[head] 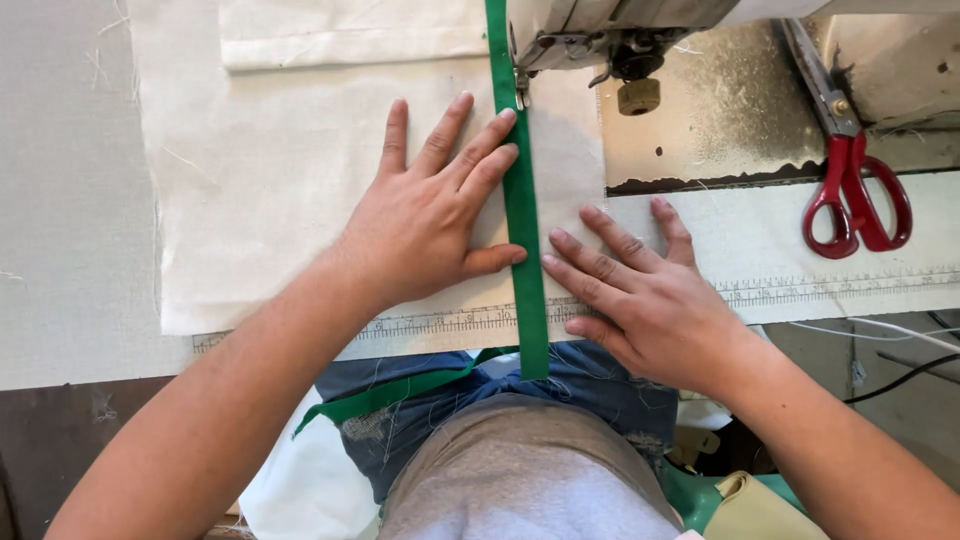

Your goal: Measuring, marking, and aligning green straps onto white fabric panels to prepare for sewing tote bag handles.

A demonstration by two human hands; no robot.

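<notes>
green tape (522, 200) lies on cream cloth (280, 180) on the desk, running under the sewing machine's foot (520, 85). left hand (425, 220) and right hand (640, 295) press flat, fingers spread apart, gripping nothing. uneven pressure could skew the tape; fingertips sit near the needle.

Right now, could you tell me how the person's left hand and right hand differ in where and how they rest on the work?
The left hand lies flat on the cream fabric left of the green tape, fingers reaching up towards the sewing machine's presser foot; the right hand sits lower, right of the tape. The left hand's fingertips and thumb touch the tape; the right hand's fingertips stop just beside it. Both are open, palm down, holding nothing.
</notes>
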